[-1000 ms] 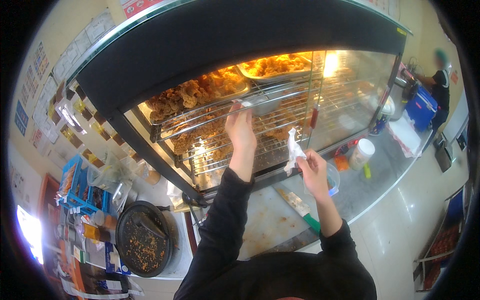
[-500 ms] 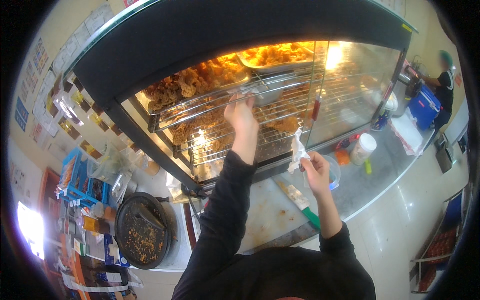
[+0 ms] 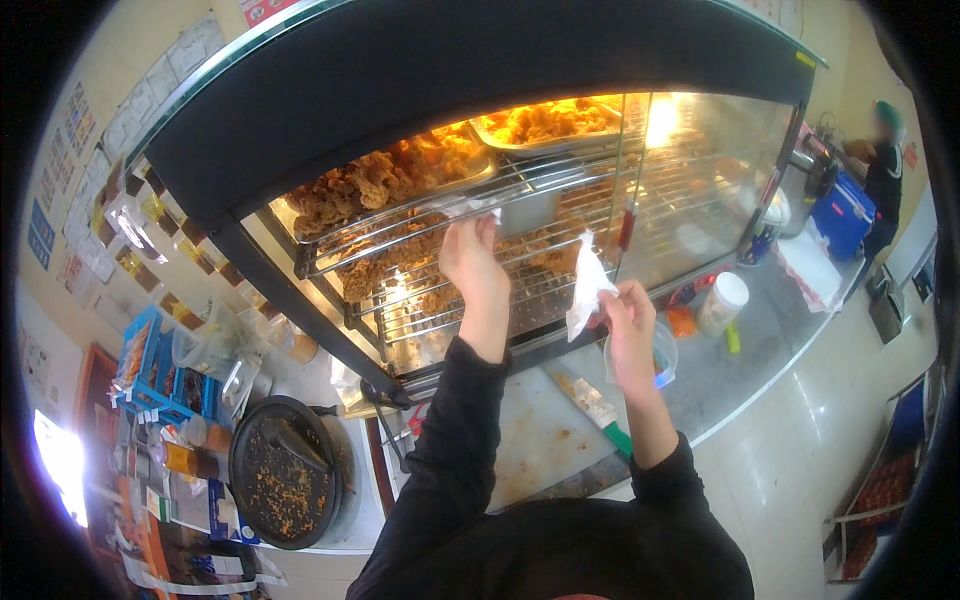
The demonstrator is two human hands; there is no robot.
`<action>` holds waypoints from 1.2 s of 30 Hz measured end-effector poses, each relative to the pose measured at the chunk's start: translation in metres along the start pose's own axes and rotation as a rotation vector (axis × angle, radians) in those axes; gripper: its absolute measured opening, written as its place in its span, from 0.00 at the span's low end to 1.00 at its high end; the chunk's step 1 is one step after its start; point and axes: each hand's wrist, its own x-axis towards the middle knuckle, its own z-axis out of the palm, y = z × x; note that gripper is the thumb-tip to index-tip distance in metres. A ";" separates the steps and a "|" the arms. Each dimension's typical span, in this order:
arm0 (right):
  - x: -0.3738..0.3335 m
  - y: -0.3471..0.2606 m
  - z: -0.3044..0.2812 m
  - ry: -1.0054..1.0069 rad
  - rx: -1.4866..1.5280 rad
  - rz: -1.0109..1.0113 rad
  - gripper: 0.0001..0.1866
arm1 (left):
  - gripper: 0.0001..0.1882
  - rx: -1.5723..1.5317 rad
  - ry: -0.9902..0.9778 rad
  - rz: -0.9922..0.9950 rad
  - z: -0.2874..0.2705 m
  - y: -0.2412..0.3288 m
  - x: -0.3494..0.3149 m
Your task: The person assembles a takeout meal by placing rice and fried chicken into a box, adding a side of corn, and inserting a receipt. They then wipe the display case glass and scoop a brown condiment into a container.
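My left hand (image 3: 476,268) is at the front of the glass-fronted food warmer (image 3: 500,50), its fingers closed on a white paper tissue (image 3: 462,206) against the upper wire rack (image 3: 400,232). To its right, my right hand (image 3: 628,318) pinches a second crumpled tissue (image 3: 590,275) in front of the opening. Fried chicken (image 3: 375,175) fills metal trays above the rack, and more fried pieces (image 3: 375,270) lie on the rack below. Under my right hand, a green-handled knife (image 3: 592,402) rests on a stained white cutting board (image 3: 540,435).
A sliding glass door (image 3: 690,190) covers the warmer's right side. Beside my right hand stand a plastic tub (image 3: 665,355) and a white-lidded jar (image 3: 722,303). At left sits a round black pan (image 3: 285,475) with crumbs. A person (image 3: 885,180) works at the far right.
My left hand has moved down and slightly left along the rack with its tissue. My right hand has shifted a little, and its tissue now hangs more upright.
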 end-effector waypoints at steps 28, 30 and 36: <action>0.085 0.006 0.071 0.236 0.435 -0.164 0.13 | 0.06 0.087 0.050 -0.060 -0.021 0.060 -0.032; 0.090 0.004 0.068 0.164 0.490 -0.121 0.12 | 0.07 0.103 0.033 -0.093 -0.023 0.065 -0.031; 0.094 -0.008 0.067 0.109 0.434 -0.068 0.12 | 0.10 0.174 -0.002 -0.106 -0.025 0.074 -0.026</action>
